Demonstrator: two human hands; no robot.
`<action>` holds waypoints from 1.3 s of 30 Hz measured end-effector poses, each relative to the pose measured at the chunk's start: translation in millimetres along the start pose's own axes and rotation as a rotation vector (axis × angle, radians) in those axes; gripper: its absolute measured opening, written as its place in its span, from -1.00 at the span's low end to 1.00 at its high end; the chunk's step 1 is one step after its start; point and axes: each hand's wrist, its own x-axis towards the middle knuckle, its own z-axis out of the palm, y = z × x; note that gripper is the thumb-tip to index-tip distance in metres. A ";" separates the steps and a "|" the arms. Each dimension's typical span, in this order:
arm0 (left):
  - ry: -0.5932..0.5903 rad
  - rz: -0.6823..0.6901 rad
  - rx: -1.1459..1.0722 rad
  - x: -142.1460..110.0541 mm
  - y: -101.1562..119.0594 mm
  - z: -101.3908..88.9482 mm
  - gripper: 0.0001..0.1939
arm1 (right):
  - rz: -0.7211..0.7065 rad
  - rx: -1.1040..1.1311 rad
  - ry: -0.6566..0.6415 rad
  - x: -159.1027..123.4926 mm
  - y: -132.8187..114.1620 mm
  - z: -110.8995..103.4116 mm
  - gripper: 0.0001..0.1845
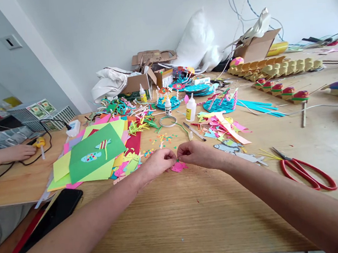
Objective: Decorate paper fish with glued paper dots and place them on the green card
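My left hand (162, 160) and my right hand (199, 154) meet over the middle of the table, fingertips pinched close together. Just beneath them lies a small pink paper cutout (179, 167), partly covered by the fingers. A speck of green shows between the fingertips, too small to name. Beyond my hands are scattered tiny paper bits (163, 139) and a roll of tape (167, 121). Paper fish cutouts (132, 163) are heaped to the left of my left hand. Grey-blue paper fish (229, 147) lie beside my right forearm.
Red-handled scissors (307, 172) lie at right. Glue bottles (190, 109) stand behind the paper scraps (221, 123). A green sheet (94, 153) with two paper fish tops a paper stack at left, near a black phone (49, 221). Another person's hand (23, 152) rests far left.
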 end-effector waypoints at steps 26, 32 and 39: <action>0.180 0.567 0.991 -30.4 -49.7 12.8 -0.75 | 0.129 -0.175 -0.160 21.7 0.7 9.4 -0.81; 0.169 0.569 1.002 -31.7 -48.8 13.0 -0.76 | 0.121 -0.202 -0.166 23.0 1.1 11.1 -0.82; 0.174 0.575 1.021 -30.6 -50.9 13.6 -0.76 | 0.156 -0.242 -0.174 21.4 -5.6 10.0 -0.79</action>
